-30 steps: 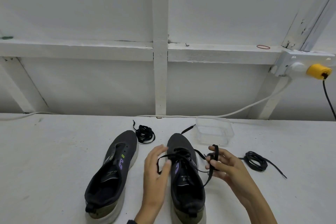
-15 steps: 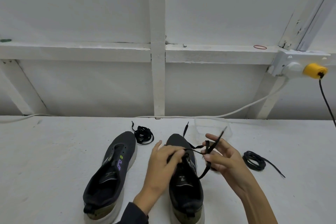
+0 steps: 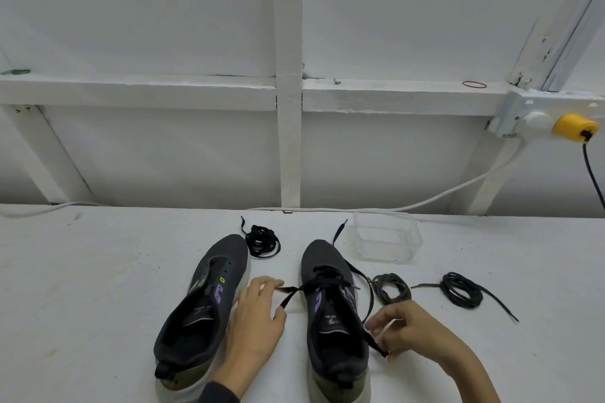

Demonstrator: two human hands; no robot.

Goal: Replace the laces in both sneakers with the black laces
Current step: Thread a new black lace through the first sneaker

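Sneakers number two, dark grey with purple marks, side by side on the white surface (image 3: 98, 271): left sneaker (image 3: 209, 298) laceless, right sneaker (image 3: 330, 321) threaded with one black lace (image 3: 327, 283). Left hand (image 3: 255, 321) fingers (image 3: 268, 281) pinch one end, right hand (image 3: 415, 334) fingers (image 3: 376, 324) the other. Three loose lace coils (image 3: 262, 240) (image 3: 394, 291) (image 3: 461, 294) lie nearby.

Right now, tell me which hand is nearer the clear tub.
Right. The right hand is this side of the tub, right of the laced shoe; the left hand is left of that shoe, farther away.
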